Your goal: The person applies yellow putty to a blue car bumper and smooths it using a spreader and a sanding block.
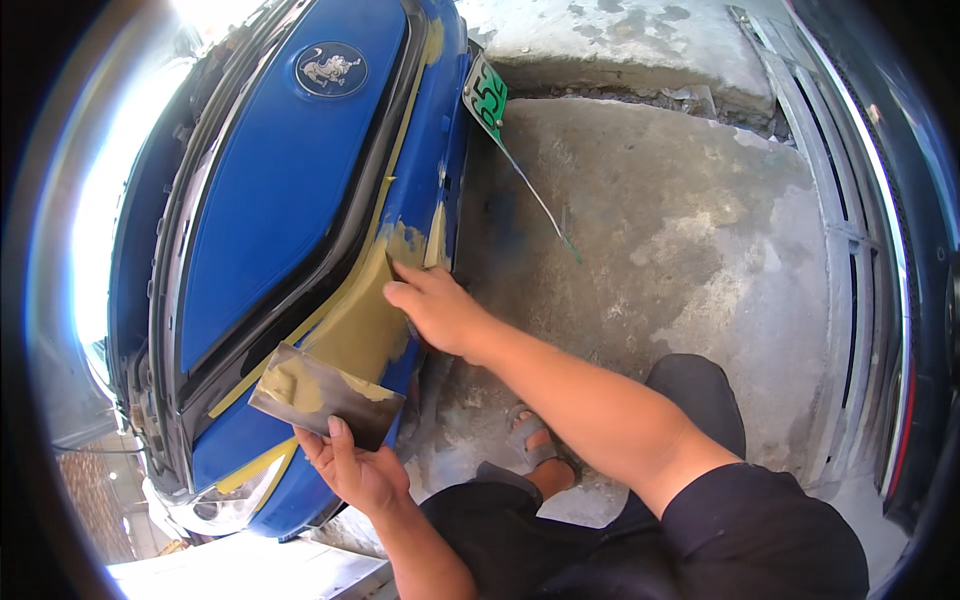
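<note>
My left hand (362, 474) grips a flat metal plate (362, 416) by its lower edge, thumb on top. A lump of yellowish body filler (292, 385) lies on the plate, with more smeared along its far edge. Over the bumper of a blue car (290, 190), my right hand (437, 308) is closed in a pinch. A thin dark edge, probably a spreader, shows at its fingertips; the rest is hidden by the hand. Those fingertips are at a broad coat of yellowish filler (360, 312) on the bumper's corner. The plate is held just nearer to me than this coat.
A green and white licence plate (486, 97) sticks out from the car's front, a thin cord (540, 200) hanging from it. The headlight (225, 507) is at lower left. Concrete floor (640, 230) lies to the right, bordered by a grey metal frame (840, 235) beside a dark vehicle (935, 250).
</note>
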Demonstrator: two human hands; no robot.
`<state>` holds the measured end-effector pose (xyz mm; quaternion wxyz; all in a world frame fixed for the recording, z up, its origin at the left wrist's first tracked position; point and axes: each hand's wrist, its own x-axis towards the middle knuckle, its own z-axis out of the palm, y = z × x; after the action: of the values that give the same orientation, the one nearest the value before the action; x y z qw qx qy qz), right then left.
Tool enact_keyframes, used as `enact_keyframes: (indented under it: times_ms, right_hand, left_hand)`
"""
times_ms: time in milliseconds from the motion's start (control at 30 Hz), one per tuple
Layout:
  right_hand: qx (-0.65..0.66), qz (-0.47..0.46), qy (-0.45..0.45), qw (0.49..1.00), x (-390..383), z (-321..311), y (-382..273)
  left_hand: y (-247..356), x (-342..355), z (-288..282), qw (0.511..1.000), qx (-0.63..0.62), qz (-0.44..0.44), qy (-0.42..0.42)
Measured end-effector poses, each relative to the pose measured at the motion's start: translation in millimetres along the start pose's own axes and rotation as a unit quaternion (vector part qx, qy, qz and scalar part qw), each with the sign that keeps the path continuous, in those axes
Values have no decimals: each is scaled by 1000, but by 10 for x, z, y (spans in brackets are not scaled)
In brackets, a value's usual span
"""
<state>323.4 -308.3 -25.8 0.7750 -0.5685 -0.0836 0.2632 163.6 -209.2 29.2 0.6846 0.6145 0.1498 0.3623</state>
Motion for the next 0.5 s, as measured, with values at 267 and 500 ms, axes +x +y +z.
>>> enact_keyframes:
  times_ms: [267, 500]
  right_hand:
    - [117, 96, 13, 988, 272, -65, -114]
    - [-96, -68, -73, 990, -166, -107, 245]
  left_hand:
    - [-14, -16, 86, 1000, -23, -12, -1]
    - [-16, 16, 79, 996, -45, -67, -41]
